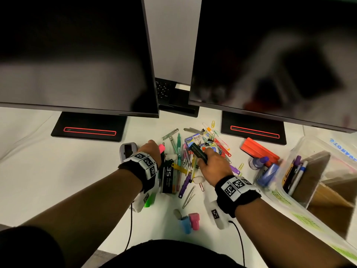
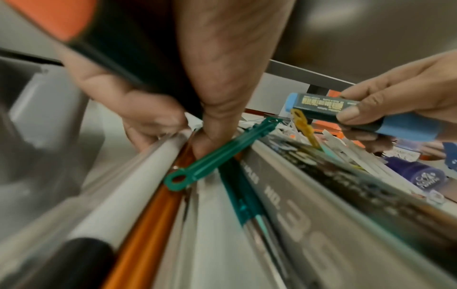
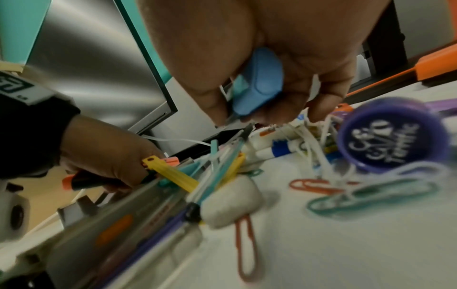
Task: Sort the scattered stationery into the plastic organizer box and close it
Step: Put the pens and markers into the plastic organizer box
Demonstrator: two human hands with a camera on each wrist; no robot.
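Loose pens, clips and paper clips form a stationery pile (image 1: pixel 189 157) on the white desk. My left hand (image 1: pixel 152 149) is at the pile's left edge and grips a black highlighter with a pink-orange cap (image 1: pixel 161 148) in its palm (image 2: pixel 61 19). The left fingertips (image 2: pixel 210 140) press down among pens beside a green plastic clip (image 2: pixel 222 156). My right hand (image 1: pixel 210 161) hovers over the pile's middle and pinches a black highlighter with blue ends (image 1: pixel 198 153) (image 2: pixel 346 111) (image 3: pixel 257 84). The clear plastic organizer box (image 1: pixel 301 147) stands open at the right, with cardboard dividers and several pens inside.
A red stapler (image 1: pixel 258 151), a purple-capped bottle (image 1: pixel 257 161) (image 3: pixel 393 135) and a blue glue stick (image 1: pixel 268 175) lie between pile and box. A staples box (image 1: pixel 169 178), a white eraser (image 3: pixel 230 201), and pink and blue caps (image 1: pixel 190 222) lie nearer me. Two monitor stands (image 1: pixel 88 126) back the desk.
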